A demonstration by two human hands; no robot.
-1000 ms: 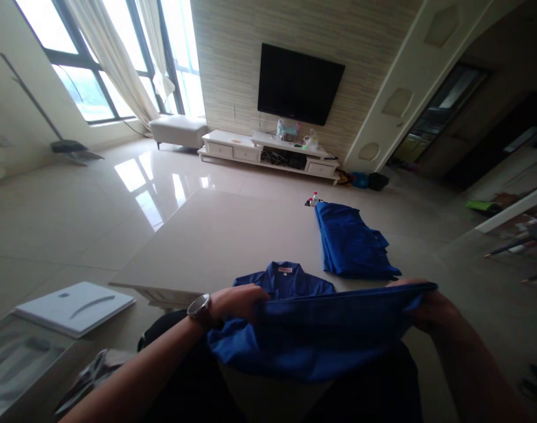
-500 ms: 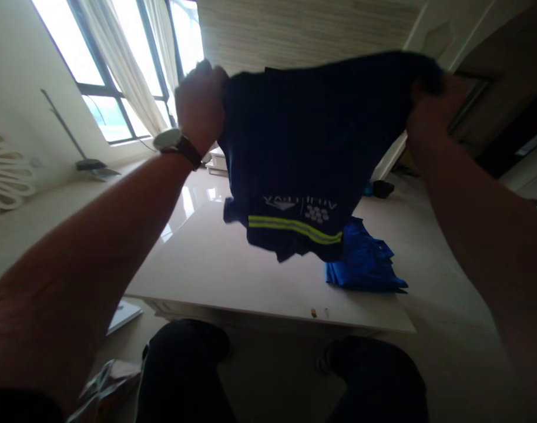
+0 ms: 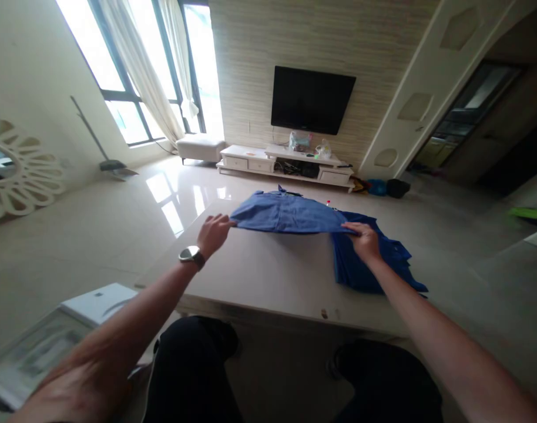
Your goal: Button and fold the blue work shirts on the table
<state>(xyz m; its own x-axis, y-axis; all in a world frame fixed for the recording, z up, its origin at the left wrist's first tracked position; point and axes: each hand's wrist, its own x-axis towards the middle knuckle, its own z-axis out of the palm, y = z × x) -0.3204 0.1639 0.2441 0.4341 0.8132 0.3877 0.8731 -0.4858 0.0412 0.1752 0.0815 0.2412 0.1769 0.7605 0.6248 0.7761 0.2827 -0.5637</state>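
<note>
A blue garment [image 3: 286, 212] is stretched between my two hands above the far part of a white table [image 3: 259, 276]. My left hand [image 3: 215, 234], with a watch on its wrist, pinches the garment's near left corner. At the near right corner, my right hand [image 3: 361, 238] is closed on the cloth, with its fingers along the edge. A pile of folded blue clothes [image 3: 361, 264] lies on the table's right side, partly behind my right hand and forearm. The garment's far side reaches away from me, and its underside is hidden.
Two small items, one brown [image 3: 324, 314], lie near the table's front edge. A white box-like object [image 3: 98, 302] stands at the left. Beyond the table are a low TV cabinet [image 3: 251, 163] and a white bench [image 3: 201, 148]. My knees are below the table edge.
Both hands have come down from high up, and the garment has gone from hanging upright to spread low over the table. Its printed, yellow-striped side no longer shows. The view has shifted too.
</note>
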